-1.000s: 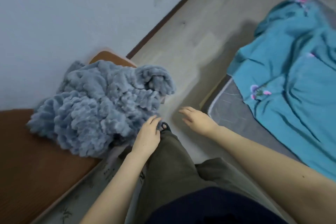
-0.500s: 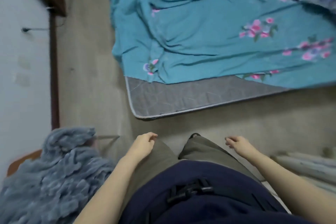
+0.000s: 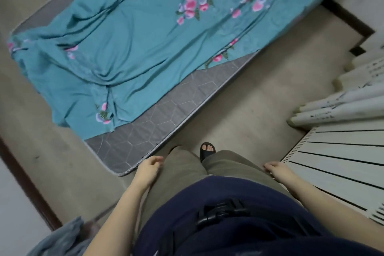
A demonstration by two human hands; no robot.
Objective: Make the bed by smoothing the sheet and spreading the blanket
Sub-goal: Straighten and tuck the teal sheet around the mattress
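A teal sheet (image 3: 133, 48) with pink flowers lies wrinkled and bunched on a grey quilted mattress (image 3: 166, 118) on the floor ahead of me. Part of the mattress near its front corner is bare. The fluffy grey-blue blanket (image 3: 60, 241) shows only as a corner at the bottom left, behind me. My left hand (image 3: 148, 169) hangs beside my left thigh, fingers loosely curled, holding nothing. My right hand (image 3: 277, 169) hangs by my right thigh, also holding nothing. Both hands are apart from sheet and blanket.
White slatted panels (image 3: 340, 168) and several pale rolled tubes (image 3: 340, 108) lie on the floor at my right. Dark skirting (image 3: 27, 185) runs along the wall at left. My sandalled foot (image 3: 207, 150) stands on beige floor near the mattress corner.
My view has swung from the blanket on the wooden surface to the mattress. My left hand left the blanket, and both hands dropped to my sides.
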